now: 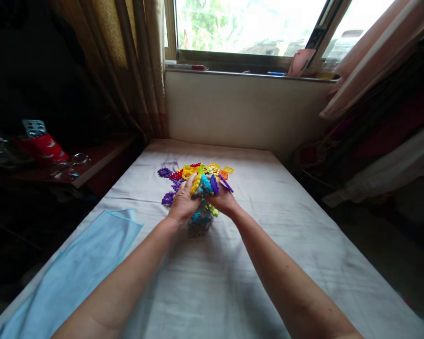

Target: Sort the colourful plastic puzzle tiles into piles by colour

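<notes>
Both my hands are closed on a bunch of colourful crocheted pieces [204, 186] in the middle of the bed. My left hand [185, 201] grips its yellow and grey side, fingers wrapped round it. On the other side my right hand [223, 197] holds the blue and purple part, its fingers partly hidden. Beyond them, purple crochet pieces [165, 173] lie spread on the sheet, with yellow, red and orange crochet pieces [189, 172] next to them. A grey and blue crochet part [200, 221] hangs below my hands. Whether all these pieces are joined, I cannot tell.
A light blue cloth [88, 259] lies along the left side of the white bed sheet [286, 263]. On a dark red table [102, 162] at left are eyeglasses [70, 162] and a red container [49, 149]. A window, curtains and hanging clothes surround the bed.
</notes>
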